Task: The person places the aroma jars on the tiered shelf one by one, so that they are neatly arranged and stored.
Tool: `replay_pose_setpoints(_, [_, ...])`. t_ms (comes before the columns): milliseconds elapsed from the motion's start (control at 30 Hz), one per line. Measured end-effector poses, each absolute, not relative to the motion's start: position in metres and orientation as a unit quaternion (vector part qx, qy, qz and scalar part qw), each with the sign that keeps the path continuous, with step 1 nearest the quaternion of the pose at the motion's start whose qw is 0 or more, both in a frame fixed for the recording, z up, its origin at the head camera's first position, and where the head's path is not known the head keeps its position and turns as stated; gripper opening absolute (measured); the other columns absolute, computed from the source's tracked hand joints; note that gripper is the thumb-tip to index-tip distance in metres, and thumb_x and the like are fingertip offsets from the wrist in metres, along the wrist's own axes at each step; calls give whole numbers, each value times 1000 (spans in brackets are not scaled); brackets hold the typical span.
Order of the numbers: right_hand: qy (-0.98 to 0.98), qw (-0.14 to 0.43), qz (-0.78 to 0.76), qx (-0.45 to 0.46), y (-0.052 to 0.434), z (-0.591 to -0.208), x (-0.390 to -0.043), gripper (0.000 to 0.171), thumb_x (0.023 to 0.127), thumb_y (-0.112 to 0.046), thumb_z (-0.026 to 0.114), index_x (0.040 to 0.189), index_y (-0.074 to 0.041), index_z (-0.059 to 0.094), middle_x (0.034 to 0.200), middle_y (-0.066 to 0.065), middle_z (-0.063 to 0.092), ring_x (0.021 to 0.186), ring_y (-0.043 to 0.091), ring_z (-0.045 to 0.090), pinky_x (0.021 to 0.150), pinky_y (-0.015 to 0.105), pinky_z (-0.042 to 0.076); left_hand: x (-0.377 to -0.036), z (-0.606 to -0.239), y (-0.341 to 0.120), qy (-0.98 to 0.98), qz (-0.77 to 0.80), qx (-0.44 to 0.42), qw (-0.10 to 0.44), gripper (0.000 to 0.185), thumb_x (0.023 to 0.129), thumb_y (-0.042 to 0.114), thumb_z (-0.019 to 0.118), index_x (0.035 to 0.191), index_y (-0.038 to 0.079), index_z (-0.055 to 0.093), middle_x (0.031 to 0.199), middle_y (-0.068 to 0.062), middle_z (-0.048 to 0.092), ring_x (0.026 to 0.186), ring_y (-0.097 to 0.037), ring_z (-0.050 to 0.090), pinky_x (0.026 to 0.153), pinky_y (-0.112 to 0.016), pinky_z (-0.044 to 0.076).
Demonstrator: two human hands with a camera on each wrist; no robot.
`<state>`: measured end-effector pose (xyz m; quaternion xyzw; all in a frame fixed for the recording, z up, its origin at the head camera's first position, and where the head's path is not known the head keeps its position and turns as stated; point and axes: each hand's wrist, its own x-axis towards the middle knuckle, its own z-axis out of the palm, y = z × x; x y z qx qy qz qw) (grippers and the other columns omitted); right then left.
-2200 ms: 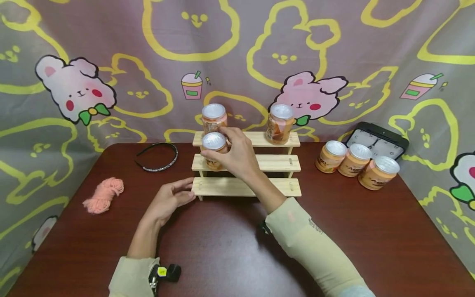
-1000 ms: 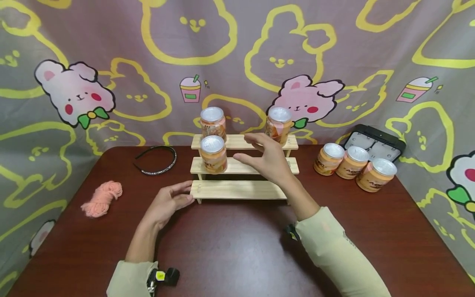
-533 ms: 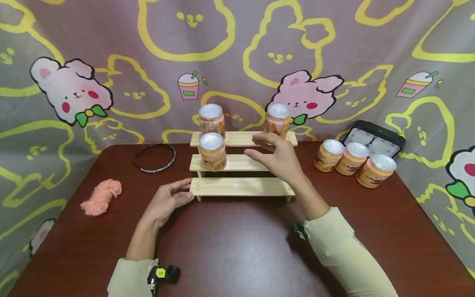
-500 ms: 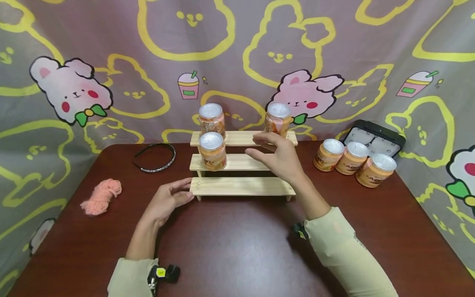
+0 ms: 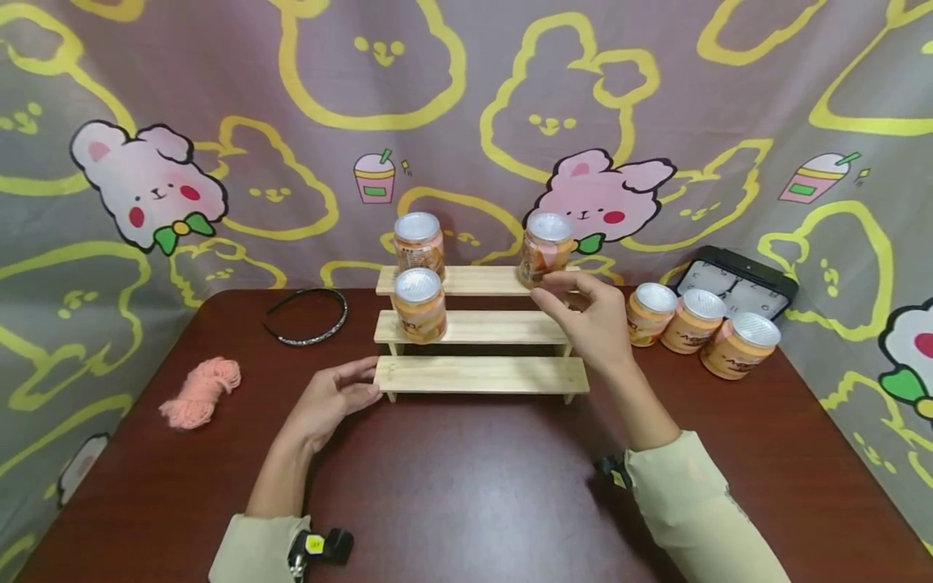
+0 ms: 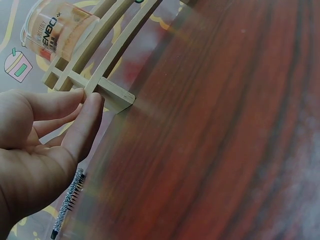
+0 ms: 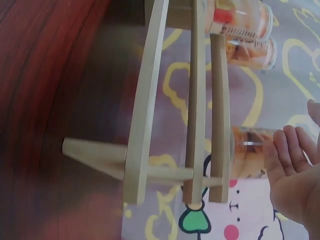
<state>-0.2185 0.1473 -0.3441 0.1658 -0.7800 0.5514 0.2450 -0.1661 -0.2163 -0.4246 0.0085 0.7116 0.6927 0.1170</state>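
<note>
A three-tier wooden display rack (image 5: 481, 374) stands on the dark table. My left hand (image 5: 324, 405) pinches the left end of its lowest tier between thumb and fingers, as the left wrist view shows close up. One orange can with a silver lid (image 5: 420, 316) sits at the left of the middle tier. On the top tier are a can at the left (image 5: 419, 243) and another can at the right (image 5: 545, 251). My right hand (image 5: 598, 320) holds nothing; its fingers are spread loosely and overlap the lower edge of the right can in the head view.
Three more orange cans (image 5: 692, 324) stand in a row on the table at the right, before a black-framed clock (image 5: 736, 279). To the rack's left lie a glittery headband (image 5: 313, 336) and a pink yarn skein (image 5: 202, 393). A patterned curtain (image 5: 277, 73) hangs behind.
My right hand has let go of the can on the middle tier and moved right, past the rack's middle, to its right end. The left hand has stayed at the lowest tier.
</note>
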Motion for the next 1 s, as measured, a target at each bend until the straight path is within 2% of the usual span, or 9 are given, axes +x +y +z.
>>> replay_pose_setpoints(333, [-768,257,564,161,167,-345,-221,24,87,2,77,109,11,72,99,22,73,87,0,66,79,13,56,-164,-425,-220,708,696,10,118,54,98,-12,52,149,-13,38,140,-35,45,103,-9,64,98,-28,54])
replay_pose_setpoints(533, [-786,259,548,119,184,-349,-218,25,88,4,76,110,14,70,102,27,71,86,-4,63,80,11,54,-163,-427,-219,705,699,8,119,53,97,-13,52,149,-13,39,139,-34,45,103,-9,64,97,-27,55])
replay_pose_setpoints(800, [-821,251,509,66,219,-357,-222,31,91,-11,77,117,4,71,111,19,71,95,-5,62,84,9,52,-164,-430,-214,696,707,14,121,53,97,-14,51,148,-14,38,138,-36,46,103,-9,64,98,-28,54])
replay_pose_setpoints(1000, [-827,243,506,42,234,-364,-228,35,93,-13,76,121,6,69,117,20,69,103,2,63,89,12,53,-166,-429,-216,700,705,11,116,53,97,-14,52,148,-13,39,138,-35,46,103,-9,64,98,-28,55])
